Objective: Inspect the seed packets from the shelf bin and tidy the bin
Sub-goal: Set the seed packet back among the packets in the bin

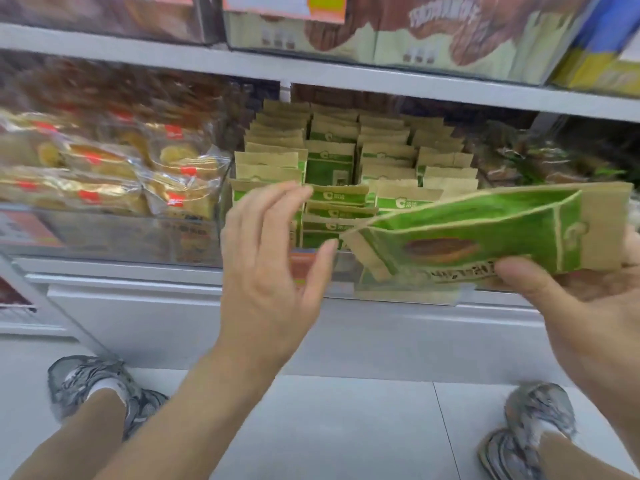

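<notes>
While the right hand (568, 292) holds a bunch of green and tan seed packets (485, 233), the left hand (273, 258) is up in front of the bin (346, 188) with its fingers spread and loose. The left hand holds nothing. Its fingertips are close to the near end of the held packets, but I cannot tell if they touch.

The right thumb presses on the front of the held packets and the other fingers are curled behind them. These packets lie sideways and fan out a little at the left end. One has a brown oval picture on its green front.

Behind the hands, the bin sits on a white shelf (381, 81). It is full of the same kind of packets (391, 157), standing in rows with their tan tops up. Some packets in the middle front row (337, 209) lean and sit lower than the others.

To the left of the bin are clear bags of yellow cakes (104, 168) with red labels. On the shelf above stand boxes with brown pictures (433, 26). The picture is blurry here.

Down below is a grey tiled floor (346, 427). The person wears grey sneakers, a left shoe (90, 379) and a right shoe (533, 417).
</notes>
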The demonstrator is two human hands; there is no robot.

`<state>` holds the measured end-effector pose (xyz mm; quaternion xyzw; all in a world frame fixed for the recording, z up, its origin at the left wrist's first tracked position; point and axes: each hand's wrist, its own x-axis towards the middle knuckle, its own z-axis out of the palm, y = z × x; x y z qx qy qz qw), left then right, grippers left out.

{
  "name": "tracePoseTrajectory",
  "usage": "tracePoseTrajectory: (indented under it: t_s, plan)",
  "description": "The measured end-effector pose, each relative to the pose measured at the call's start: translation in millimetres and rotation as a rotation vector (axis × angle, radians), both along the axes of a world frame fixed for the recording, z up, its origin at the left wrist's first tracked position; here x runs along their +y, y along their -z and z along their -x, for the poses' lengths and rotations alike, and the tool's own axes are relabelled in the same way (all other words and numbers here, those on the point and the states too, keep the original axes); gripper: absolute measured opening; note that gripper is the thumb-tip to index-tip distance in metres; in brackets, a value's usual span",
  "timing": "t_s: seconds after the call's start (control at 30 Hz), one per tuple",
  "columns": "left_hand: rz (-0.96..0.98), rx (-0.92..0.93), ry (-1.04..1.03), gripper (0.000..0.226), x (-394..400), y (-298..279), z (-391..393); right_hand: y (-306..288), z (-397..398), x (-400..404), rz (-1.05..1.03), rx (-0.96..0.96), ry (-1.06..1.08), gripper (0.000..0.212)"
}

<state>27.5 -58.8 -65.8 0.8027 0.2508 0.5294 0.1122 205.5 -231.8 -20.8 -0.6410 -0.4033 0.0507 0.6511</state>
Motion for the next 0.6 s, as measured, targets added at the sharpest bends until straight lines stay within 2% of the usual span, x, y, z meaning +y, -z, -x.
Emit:
tracePoseTrajectory:
  t_s: [0.07,0.1,0.17,0.23,0.27,0.33,0.47,0.6]
  plan:
    - [-0.039,0.104,-0.041,0.058,21,-5,-6,-15,1,17,-0.042,-0.079,0.093,0.081]
    - [-0.031,0.166,-0.058,0.063,29,-6,-8,-18,-3,26,-0.092,-0.142,0.114,0.078]
    - [0.011,0.257,-0.063,0.070,40,-5,-11,-23,-12,47,-0.176,-0.288,0.134,0.058]
    - [0.009,0.304,-0.040,0.067,45,-1,-13,-31,-17,73,-0.221,-0.430,0.099,0.031]
    - [-0.006,0.317,-0.034,0.065,46,1,-14,-35,-16,86,-0.208,-0.493,0.067,0.025]
    - [-0.025,0.322,-0.037,0.061,46,3,-15,-38,-16,108,-0.073,-0.540,0.026,0.027]
    - [-0.037,0.328,-0.064,0.057,48,4,-14,-34,-23,129,0.290,-0.601,-0.045,0.009]
    - [0.004,0.316,-0.044,0.055,49,4,-12,-29,-22,136,0.312,-0.613,-0.115,0.017]
